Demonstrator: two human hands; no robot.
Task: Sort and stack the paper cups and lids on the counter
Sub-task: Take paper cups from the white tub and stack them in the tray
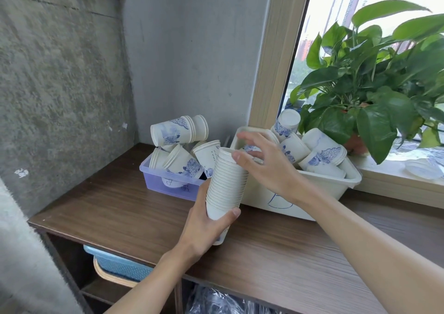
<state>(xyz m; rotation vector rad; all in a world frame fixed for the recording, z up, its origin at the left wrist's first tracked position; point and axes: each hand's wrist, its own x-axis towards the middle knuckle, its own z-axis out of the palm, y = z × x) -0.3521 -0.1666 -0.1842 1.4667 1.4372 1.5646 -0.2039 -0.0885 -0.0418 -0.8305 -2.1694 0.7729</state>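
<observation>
Above the worktop (125, 208), our left hand (204, 227) clamps the nested cup stack (227, 184) steady, tilted; our right hand (266, 162), fingers apart, caps its rim, aligning cups.

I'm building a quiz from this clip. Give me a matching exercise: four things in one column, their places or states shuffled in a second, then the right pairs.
Things:
1. tall cup stack
2. purple bin
3. white bin
4. potted plant

Places or states:
A. on the windowsill
B. on the counter near the corner wall, full of jumbled cups
C. gripped near its base by the left hand, with the right hand at its top
D. a blue letter marked on its front

Pairs: 1-C, 2-B, 3-D, 4-A
</observation>
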